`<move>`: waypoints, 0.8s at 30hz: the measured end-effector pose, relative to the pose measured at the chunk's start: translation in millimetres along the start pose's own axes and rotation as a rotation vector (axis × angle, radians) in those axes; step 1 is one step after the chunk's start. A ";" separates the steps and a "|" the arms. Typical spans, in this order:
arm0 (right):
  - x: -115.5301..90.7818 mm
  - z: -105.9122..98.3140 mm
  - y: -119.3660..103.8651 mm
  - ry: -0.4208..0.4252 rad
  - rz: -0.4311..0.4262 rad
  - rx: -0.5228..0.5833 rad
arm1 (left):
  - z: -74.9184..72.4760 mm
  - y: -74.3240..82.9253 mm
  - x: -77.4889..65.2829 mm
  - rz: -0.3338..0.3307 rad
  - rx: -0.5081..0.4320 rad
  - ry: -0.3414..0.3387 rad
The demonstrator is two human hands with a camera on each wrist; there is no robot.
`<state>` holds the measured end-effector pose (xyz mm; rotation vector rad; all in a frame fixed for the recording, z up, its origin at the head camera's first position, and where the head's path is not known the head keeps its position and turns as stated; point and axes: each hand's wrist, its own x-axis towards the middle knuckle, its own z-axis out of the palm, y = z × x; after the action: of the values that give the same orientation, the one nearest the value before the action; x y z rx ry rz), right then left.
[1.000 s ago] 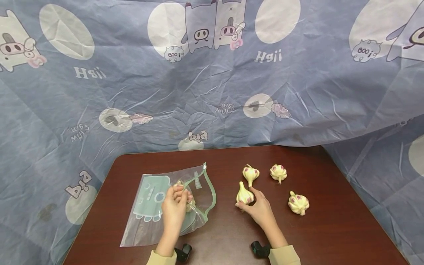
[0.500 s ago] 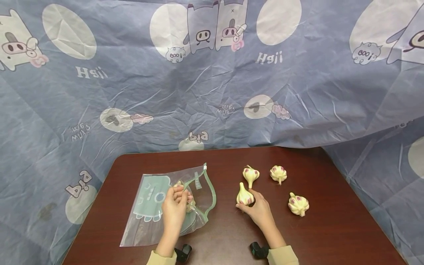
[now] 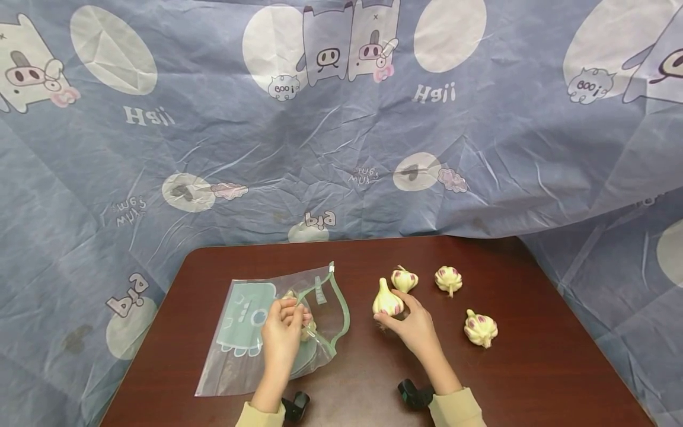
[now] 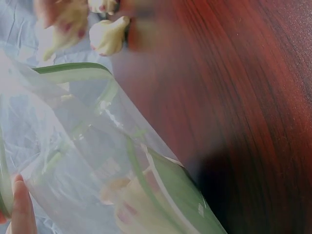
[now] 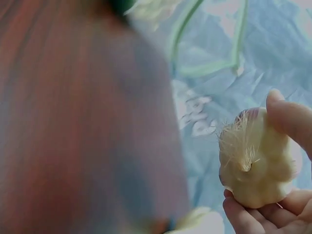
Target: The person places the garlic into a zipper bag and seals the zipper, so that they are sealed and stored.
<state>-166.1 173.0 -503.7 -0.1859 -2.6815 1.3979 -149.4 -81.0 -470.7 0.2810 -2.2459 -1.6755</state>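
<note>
My left hand (image 3: 280,341) pinches the upper edge of a clear zip bag (image 3: 219,379) with a green zip rim, its mouth spread toward the right. Garlic bulbs (image 3: 308,333) show through the plastic; the left wrist view has one bulb (image 4: 129,212) inside, partly behind the green print. Between thumb and fingers my right hand (image 3: 420,332) holds another garlic bulb (image 3: 387,301), stem up, right of the bag's mouth. Seen from the right wrist, that bulb (image 5: 265,170) turns its root tuft toward the camera and appears off the table.
Three loose bulbs lie on the brown table (image 3: 533,379): one just behind the right hand (image 3: 404,279), a second bulb (image 3: 448,279) farther right, a third bulb (image 3: 481,328) at the right. A blue patterned cloth (image 3: 341,136) hangs behind the table.
My right hand has lifted the garlic bulb and moved it slightly left and away from me. The left hand and the bag have stayed almost still.
</note>
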 end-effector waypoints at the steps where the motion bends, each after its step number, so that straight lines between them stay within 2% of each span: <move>1: 0.2 -0.6 -6.1 -0.014 -0.006 0.031 | -0.1 0.4 0.0 -0.002 0.003 0.001; 5: 1.4 1.5 -31.7 -0.071 -0.051 0.155 | 0.4 0.7 0.4 0.009 0.009 0.007; 8: 2.2 9.2 -47.9 -0.098 -0.104 0.179 | 1.0 0.1 0.6 0.022 0.002 0.007; 12: 1.6 24.7 -59.7 -0.145 -0.184 0.148 | 1.2 -0.2 0.3 0.025 0.002 0.008; 16: -0.1 37.6 -63.1 -0.254 -0.248 0.115 | 0.9 0.9 -0.5 0.017 0.003 0.004; 21: 1.5 45.2 -62.5 -0.395 -0.282 0.001 | 1.1 1.3 -0.4 0.028 0.006 0.005; 24: 5.5 49.3 -61.4 -0.453 -0.288 -0.023 | 1.3 1.3 -0.9 0.040 0.004 0.006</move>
<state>-182.7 99.2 -481.1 0.5604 -2.9077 1.4565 -149.0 -79.1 -469.9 0.2408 -2.2361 -1.6479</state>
